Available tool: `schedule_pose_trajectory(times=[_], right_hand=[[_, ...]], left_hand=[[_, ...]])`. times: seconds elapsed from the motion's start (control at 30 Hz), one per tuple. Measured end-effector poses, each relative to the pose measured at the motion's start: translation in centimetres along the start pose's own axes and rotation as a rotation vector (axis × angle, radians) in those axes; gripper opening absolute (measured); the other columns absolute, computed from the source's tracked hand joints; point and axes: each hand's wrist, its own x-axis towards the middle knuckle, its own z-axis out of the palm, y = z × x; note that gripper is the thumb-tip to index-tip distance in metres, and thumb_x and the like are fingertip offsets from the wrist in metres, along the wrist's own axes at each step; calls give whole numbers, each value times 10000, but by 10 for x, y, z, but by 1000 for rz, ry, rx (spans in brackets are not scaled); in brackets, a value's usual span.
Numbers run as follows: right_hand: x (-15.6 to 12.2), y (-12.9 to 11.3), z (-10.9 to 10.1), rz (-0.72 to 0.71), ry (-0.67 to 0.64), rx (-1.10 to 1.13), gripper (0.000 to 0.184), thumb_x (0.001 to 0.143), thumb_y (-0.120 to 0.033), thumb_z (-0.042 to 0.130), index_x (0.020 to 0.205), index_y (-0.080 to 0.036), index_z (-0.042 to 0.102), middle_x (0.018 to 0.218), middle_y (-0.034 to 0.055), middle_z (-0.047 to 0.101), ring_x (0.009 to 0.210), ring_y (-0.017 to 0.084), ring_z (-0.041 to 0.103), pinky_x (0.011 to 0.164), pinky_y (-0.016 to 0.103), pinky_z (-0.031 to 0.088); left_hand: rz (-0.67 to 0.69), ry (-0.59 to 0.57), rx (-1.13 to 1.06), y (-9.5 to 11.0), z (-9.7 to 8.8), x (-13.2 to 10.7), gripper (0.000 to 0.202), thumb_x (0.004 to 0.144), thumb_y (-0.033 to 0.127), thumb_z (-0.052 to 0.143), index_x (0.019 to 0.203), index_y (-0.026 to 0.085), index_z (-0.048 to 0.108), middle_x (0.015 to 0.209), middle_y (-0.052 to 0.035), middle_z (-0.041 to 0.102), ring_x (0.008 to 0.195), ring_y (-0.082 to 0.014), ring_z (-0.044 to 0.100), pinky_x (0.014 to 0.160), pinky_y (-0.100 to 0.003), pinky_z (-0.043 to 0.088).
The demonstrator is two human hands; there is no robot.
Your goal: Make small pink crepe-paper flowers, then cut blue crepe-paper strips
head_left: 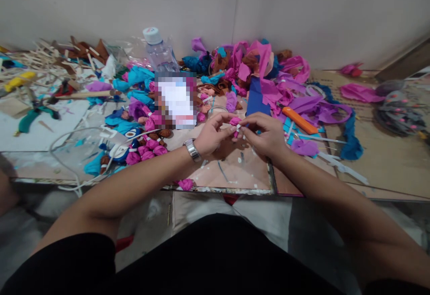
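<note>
Over the middle of the table, my left hand (214, 134) is closed around a small pink crepe-paper flower (234, 121), thumb and fingers pinching it. A silver watch sits on that wrist. A narrow white strip (238, 127) shows at the base of the flower. The fingertips of my right hand (264, 133) are pressed together at this strip, against the flower's right side. Just left of my hands lie finished-looking rolled flowers in pink (147, 151), blue and brown. Behind my right hand is a flat dark blue piece (258, 97).
An orange cutter (299, 120) lies right of my hands among purple paper strips (311, 106). A capped bottle (161, 53) stands behind a blurred phone-like screen (178, 100). Green-handled pliers (33, 118) and wooden sticks (43, 64) lie left. A white cable (62, 142) loops near the front edge.
</note>
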Motion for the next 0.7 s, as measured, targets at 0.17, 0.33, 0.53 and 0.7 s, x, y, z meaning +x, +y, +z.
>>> schedule_pose_trajectory(times=[0.17,0.33,0.53,0.7], right_hand=[[0,0,0,70,-2,16,84,889,-192,742,934,-235,800,896,44,783,697,167,681,594,300,521],[-1,-2,1,131,-16,52,115,858,-145,722,897,-222,798,854,31,775,655,148,661,583,285,496],[-2,-1,2,191,-37,88,83,872,-192,749,929,-208,807,816,25,776,615,136,648,551,264,474],[-2,0,2,112,-18,27,55,893,-216,732,909,-218,784,839,31,751,658,152,650,584,289,493]], left_hand=[[2,5,30,-1,-1,0,479,823,464,894,1173,223,673,1081,-48,709,855,-159,721,741,-296,641],[5,8,58,-2,-3,0,480,823,472,891,1173,214,687,1119,-61,703,900,-166,715,753,-286,639],[32,35,107,-2,-3,1,477,827,491,883,1158,201,698,1144,-73,704,960,-170,701,807,-273,623],[33,57,90,1,0,1,488,805,496,900,1133,201,692,1133,-63,701,939,-164,699,770,-263,621]])
